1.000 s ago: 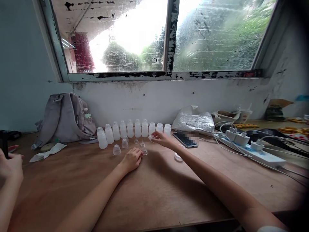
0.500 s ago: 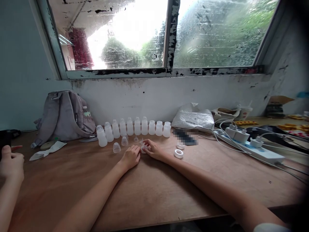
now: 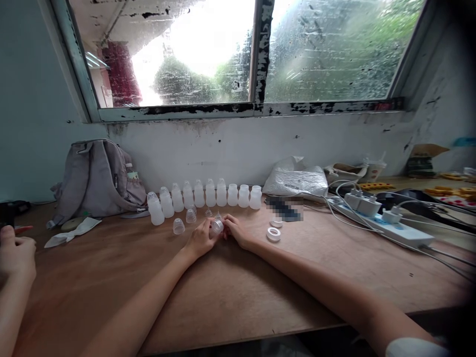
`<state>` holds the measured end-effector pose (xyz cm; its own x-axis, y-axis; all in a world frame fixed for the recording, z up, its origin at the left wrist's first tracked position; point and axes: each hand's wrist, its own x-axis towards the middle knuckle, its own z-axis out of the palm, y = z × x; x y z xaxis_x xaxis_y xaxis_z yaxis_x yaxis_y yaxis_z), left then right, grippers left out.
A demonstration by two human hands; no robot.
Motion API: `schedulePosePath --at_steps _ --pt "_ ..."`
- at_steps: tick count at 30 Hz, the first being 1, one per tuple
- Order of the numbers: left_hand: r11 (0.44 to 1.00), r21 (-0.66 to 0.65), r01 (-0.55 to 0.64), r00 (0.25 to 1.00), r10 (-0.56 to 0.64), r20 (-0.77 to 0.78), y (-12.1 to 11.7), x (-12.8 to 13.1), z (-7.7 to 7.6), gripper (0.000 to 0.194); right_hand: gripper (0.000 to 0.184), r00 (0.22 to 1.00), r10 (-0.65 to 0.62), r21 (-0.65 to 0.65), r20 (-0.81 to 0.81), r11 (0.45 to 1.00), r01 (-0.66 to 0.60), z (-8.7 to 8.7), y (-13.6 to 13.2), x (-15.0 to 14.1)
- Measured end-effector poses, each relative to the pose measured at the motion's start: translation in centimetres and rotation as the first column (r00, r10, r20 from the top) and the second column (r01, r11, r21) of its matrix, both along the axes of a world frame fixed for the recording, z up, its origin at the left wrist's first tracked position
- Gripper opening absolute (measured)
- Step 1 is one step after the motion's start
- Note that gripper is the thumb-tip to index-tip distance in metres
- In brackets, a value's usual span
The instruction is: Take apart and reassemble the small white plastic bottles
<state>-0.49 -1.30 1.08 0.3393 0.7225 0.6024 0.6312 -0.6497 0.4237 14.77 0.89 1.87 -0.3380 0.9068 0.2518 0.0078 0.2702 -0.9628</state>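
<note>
My left hand [image 3: 201, 238] is closed on a clear round bottle nipple [image 3: 216, 227], which seems to sit in a whitish collar ring. From the other side, the fingers of my right hand [image 3: 237, 233] grip the same piece; the fingertips are partly hidden. Just behind, clear nipples [image 3: 208, 212] stand on the table. Left of them are several clear dome caps [image 3: 179, 226]. A row of frosted baby bottles [image 3: 199, 194] stretches along the back; most have clear caps, and the three rightmost are uncapped. Two white collar rings [image 3: 273, 234] lie right of my right hand.
At far left, another person's hand [image 3: 18, 255] holds a black object. A grey backpack [image 3: 96, 181] leans on the wall, with a white paper strip [image 3: 76, 233] before it. Rightward are a blurred-out phone [image 3: 286, 210], a silvery bag [image 3: 299, 181] and a power strip [image 3: 401, 237] with cables.
My right hand has come left and down from beside the bottles to meet my left hand. The nipple piece has been lifted off the table and is now between both hands.
</note>
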Motion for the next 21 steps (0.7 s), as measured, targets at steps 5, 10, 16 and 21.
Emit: schedulePosePath --at_steps 5,10,16,21 --pt "0.994 -0.079 0.074 0.986 -0.061 0.157 0.0 0.2 0.3 0.039 0.010 0.999 -0.003 -0.059 -0.049 0.998 0.000 -0.4 0.6 -0.1" --pt "0.965 -0.230 0.127 0.938 -0.041 0.345 0.1 0.4 0.7 0.024 0.015 0.999 0.008 -0.050 -0.035 0.999 -0.010 0.0 0.3 -0.1" --pt "0.935 -0.349 0.059 0.883 0.114 0.455 0.5 0.1 0.7 0.019 0.023 0.988 -0.059 0.190 0.142 0.981 0.031 0.7 -1.1 -0.1" --pt "0.962 -0.274 -0.005 0.937 0.100 0.335 0.4 0.2 0.6 0.010 0.016 0.962 -0.128 0.283 0.241 0.957 0.057 0.1 -0.9 -0.3"
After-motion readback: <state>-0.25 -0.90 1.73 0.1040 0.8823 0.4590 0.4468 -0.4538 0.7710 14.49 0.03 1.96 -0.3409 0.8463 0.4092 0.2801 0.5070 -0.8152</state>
